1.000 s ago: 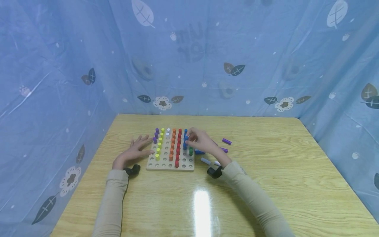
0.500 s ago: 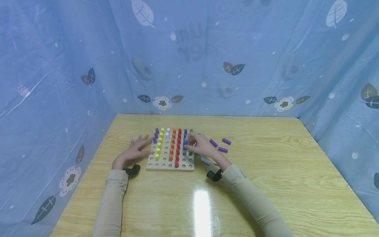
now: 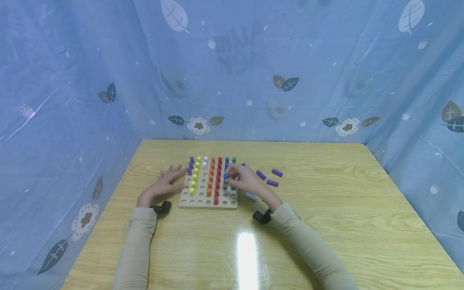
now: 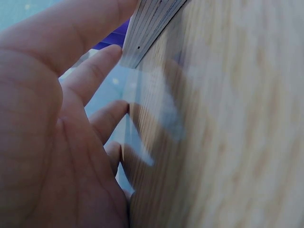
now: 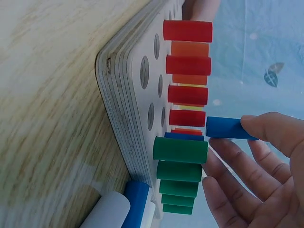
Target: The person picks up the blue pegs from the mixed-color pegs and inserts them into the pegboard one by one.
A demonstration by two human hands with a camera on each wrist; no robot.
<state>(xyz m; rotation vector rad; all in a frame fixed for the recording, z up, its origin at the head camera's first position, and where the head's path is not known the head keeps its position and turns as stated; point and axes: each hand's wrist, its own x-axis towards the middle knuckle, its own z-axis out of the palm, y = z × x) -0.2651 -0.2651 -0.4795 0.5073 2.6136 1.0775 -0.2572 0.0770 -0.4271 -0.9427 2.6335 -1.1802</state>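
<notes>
My right hand (image 3: 246,179) pinches a blue peg (image 5: 225,128) by one end, between thumb and fingers. In the right wrist view the peg's free end stands apart from the wooden pegboard (image 3: 190,207), near the tops of the standing pegs. Green pegs (image 5: 180,149) line the board's right side, beside blue ones partly hidden by the hand. Farther left stand columns of red pegs (image 3: 218,178), orange pegs (image 3: 211,178), white pegs (image 3: 204,165), yellow pegs (image 3: 193,184) and purple pegs (image 3: 189,171). Fingers spread, my left hand (image 3: 164,185) rests at the board's left edge.
Loose purple pegs (image 3: 277,172) lie right of the board. A pale peg (image 3: 251,197) lies below the right wrist. Against the board's side, a loose blue peg (image 5: 137,197) sits beside a white peg (image 5: 108,209). A blue curtain (image 3: 250,80) hangs behind the table.
My right hand has shifted slightly toward the near side with the blue peg, along the blue column. My left hand stays in place at the board's edge.
</notes>
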